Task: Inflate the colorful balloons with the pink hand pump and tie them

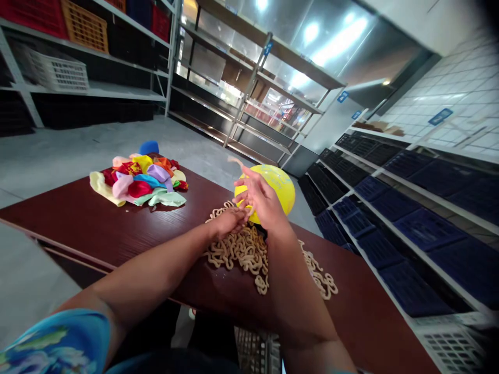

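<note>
An inflated yellow balloon (277,187) is held over the dark brown table (97,223). My right hand (260,198) is wrapped round its near side. My left hand (229,220) sits just left of it, fingers closed near the balloon's lower edge; what they pinch is hidden. Under both hands lies a heap of tan rubber bands (241,249), spreading to the right along the table edge. A thin pale strand (236,161) rises above my right hand.
A pile of limp balloons in many colours (142,179) lies on the table's far left. Metal shelving with crates (83,28) stands behind. Racks of dark blue crates (405,218) line the right. A white crate (454,345) sits at lower right.
</note>
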`<control>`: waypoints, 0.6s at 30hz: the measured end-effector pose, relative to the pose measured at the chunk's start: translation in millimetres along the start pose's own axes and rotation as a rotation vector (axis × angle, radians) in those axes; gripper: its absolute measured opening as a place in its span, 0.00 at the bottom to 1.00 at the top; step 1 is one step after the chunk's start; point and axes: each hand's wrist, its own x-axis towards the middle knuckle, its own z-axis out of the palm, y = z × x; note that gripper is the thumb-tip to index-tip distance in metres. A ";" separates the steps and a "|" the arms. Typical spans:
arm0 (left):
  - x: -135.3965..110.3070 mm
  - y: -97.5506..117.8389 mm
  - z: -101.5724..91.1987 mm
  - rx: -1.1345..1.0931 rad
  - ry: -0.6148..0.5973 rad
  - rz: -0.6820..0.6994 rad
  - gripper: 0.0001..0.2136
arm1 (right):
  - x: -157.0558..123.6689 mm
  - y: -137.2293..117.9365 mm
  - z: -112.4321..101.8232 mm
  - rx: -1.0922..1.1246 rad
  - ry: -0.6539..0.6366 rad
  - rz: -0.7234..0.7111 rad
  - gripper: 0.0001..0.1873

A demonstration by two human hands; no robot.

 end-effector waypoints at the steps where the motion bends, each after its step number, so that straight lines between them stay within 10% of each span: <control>1: 0.1 1.4 -0.3 -0.104 -0.030 -0.037 0.11 | -3.7 1.0 0.4 0.023 0.016 -0.058 0.21; 4: 0.5 6.8 -1.8 -0.335 -0.102 -0.082 0.12 | -24.5 16.7 -8.0 0.070 0.198 -0.137 0.25; 9: -1.7 12.7 -2.9 -0.572 -0.226 -0.147 0.12 | -49.4 76.9 -22.0 0.034 0.542 0.158 0.25; 18: -16.0 16.4 11.6 -0.654 -0.414 -0.343 0.08 | -51.6 104.5 -4.4 0.370 0.299 0.248 0.17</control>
